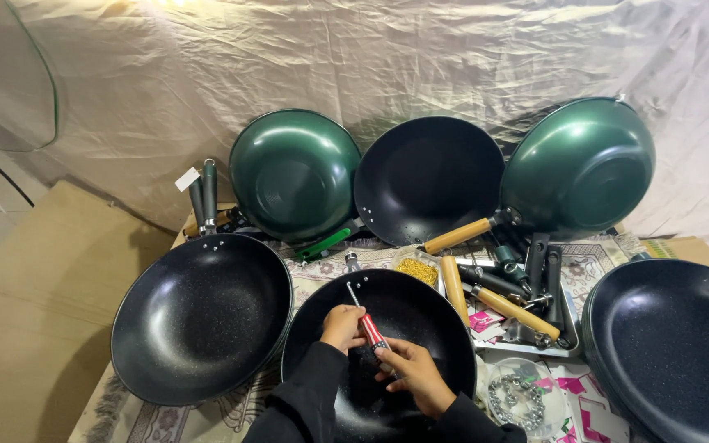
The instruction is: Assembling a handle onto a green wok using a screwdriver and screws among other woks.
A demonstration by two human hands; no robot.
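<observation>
My right hand (414, 373) has its grip clenched round the red-and-white handle of the screwdriver (365, 321), while my left hand (342, 326) pinches the handle higher up, its thin steel shaft pointing up toward the rim of the black wok (408, 308) that sits at the near edge of the desk (313, 275). The screwdriver looks light, stiff and best held by the ribbed handle; the wok seems heavy, slick-coated and easily scratched. Another black pan (201, 317) lies toward the left edge, loose wooden handles (498, 302) toward the right.
</observation>
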